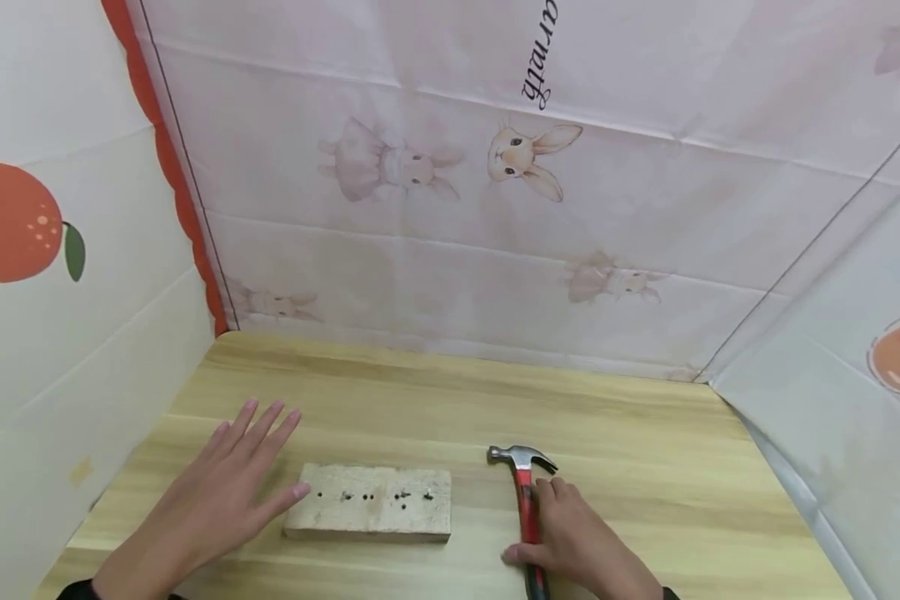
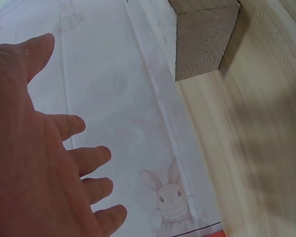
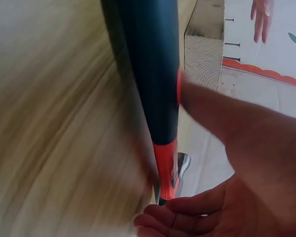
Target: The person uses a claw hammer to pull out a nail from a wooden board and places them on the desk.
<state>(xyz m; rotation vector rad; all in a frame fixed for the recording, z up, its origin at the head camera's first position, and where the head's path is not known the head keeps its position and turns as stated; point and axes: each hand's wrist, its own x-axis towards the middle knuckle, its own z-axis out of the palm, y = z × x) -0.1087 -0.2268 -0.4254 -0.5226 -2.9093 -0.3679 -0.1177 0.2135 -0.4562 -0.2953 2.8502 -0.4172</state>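
A claw hammer with a steel head and a red-and-black handle lies along the right side of the table. My right hand is around its handle, thumb on the left and fingers on the right. In the right wrist view, the hammer handle passes between thumb and curled fingers. Left of the hammer sits a pale wooden block with small holes and nails standing in its top. My left hand is spread, palm down, left of the block, holding nothing; its thumb tip overlaps the block's left end in the head view.
The wood-grain table meets a pink rabbit-print sheet at the back. White sheets with orange prints stand along the left and right sides. Nails project from the block in the right wrist view.
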